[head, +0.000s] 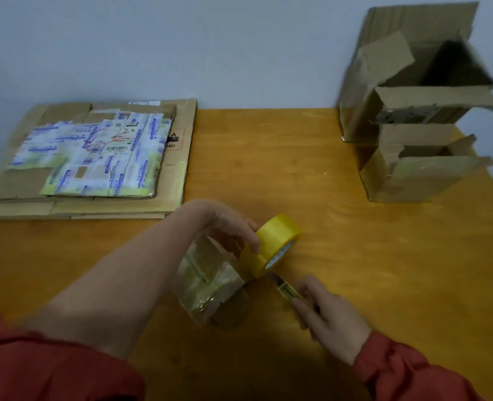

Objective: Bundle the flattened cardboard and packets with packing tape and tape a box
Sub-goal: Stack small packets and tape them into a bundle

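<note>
While kept flat at far left for wrapping, flattened cardboard under packets; open boxes far right, untaped; near centre, left hand, fingers curled over tape roll to steady it, right hand, fingers pinching cutter toward loose strip, likely for cutting.

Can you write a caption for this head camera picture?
Left hand grips the tape; right hand holds a cutter, cardboard behind.

A wooden table carries a stack of flattened cardboard at ten o'clock, and a tall open box and a short open box at two o'clock.
</note>
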